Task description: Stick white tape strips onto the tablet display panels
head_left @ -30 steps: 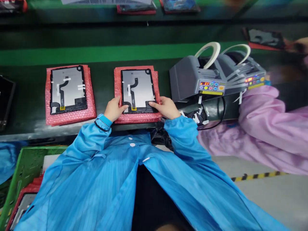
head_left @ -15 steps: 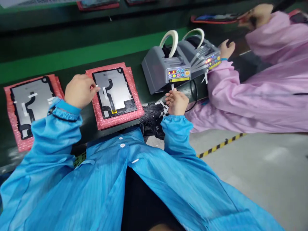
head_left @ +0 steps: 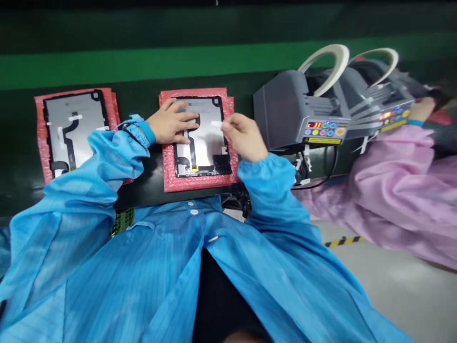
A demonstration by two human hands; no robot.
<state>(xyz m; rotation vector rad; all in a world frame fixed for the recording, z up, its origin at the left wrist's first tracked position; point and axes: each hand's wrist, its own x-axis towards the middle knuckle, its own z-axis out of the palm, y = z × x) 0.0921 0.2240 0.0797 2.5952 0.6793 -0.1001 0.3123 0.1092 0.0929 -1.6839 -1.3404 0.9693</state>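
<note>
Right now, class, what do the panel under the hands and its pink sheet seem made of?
Pink sheet: likely plastic bubble wrap, its surface dimpled and faintly glossy. Panel: probably sheet metal or foil, smooth matte grey within a black frame.

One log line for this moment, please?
left hand: flat on panel | right hand: pinches tape strip above panel | underlay: bubble wrap

In the middle of the frame, the left hand point(head_left: 171, 126) lies flat on a grey and black panel point(head_left: 207, 147). The panel rests on a pink bubble sheet point(head_left: 200, 183) on the dark desk point(head_left: 150, 186). The right hand point(head_left: 244, 138) pinches a small white strip point(head_left: 216, 123) just above the panel. Another panel point(head_left: 71, 128) lies at the left. Two grey tape machines point(head_left: 296, 112) stand at the right, beside a person's pink sleeve point(head_left: 392, 181).
</note>
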